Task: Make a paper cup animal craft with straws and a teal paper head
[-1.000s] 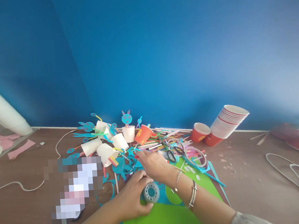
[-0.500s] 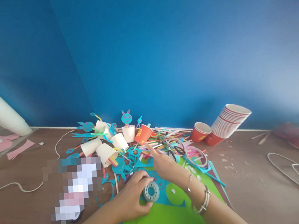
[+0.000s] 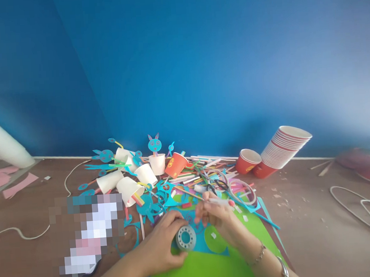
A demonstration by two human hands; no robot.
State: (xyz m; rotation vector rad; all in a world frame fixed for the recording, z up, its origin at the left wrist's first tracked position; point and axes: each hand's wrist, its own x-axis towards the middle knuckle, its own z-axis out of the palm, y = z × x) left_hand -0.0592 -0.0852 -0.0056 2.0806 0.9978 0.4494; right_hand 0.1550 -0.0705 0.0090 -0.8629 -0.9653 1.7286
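Note:
My left hand (image 3: 167,243) is wrapped around a grey tape roll (image 3: 181,249), whose round core has a ring of small holes facing up. It holds the roll just over the blue and green paper. To the right, my right hand (image 3: 220,220) is raised above the green paper with its fingers curled. Across its upper side lies a pale marker (image 3: 221,201) with a pinkish-red end, blurred, seemingly in the grip. Under the hands is a blue paper sheet (image 3: 208,245) with drawn faces, beside a green paper circle (image 3: 214,237) bearing a small white scrap.
Behind the hands lie white paper cups (image 3: 110,182), blue paper cutouts (image 3: 147,205), a red cup (image 3: 176,165) and a pile of straws (image 3: 202,167) with scissors (image 3: 221,185). A leaning cup stack (image 3: 282,148) stands right. A white cable (image 3: 351,211) curls on the floor.
My right hand has drawn back from the straws toward me and to the right, its fingers now curled with a marker across it. My left hand stays around the tape roll.

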